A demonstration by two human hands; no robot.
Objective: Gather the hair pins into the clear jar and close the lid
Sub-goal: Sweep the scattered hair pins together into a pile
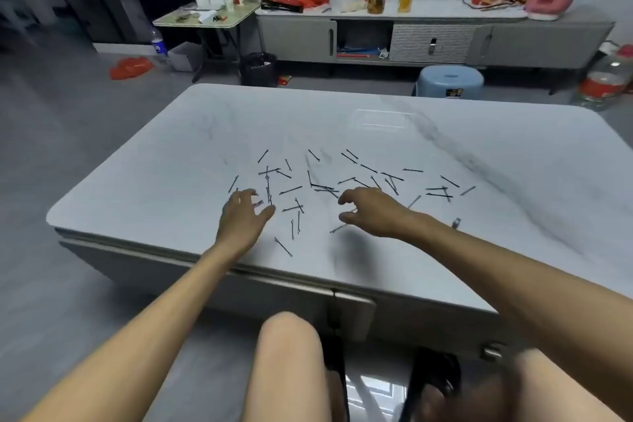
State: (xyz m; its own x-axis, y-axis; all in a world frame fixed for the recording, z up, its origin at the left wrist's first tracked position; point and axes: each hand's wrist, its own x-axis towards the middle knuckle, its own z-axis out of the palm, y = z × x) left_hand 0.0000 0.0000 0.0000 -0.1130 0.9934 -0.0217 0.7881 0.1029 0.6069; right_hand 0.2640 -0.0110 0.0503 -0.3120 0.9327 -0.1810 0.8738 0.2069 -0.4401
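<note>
Several black hair pins lie scattered across the middle of the white marble table. A clear jar, faint and rectangular, stands farther back on the table beyond the pins. My left hand hovers over the left side of the scatter, fingers spread and loosely bent above a few pins. My right hand is just right of centre, fingers and thumb arched apart over pins, holding nothing that I can see. One pin lies alone near the table's front edge.
A small dark clip lies on the table to the right of my right hand. Behind the table stand a blue stool, a black bin and a low cabinet with bottles and bags. My knees are below the front edge.
</note>
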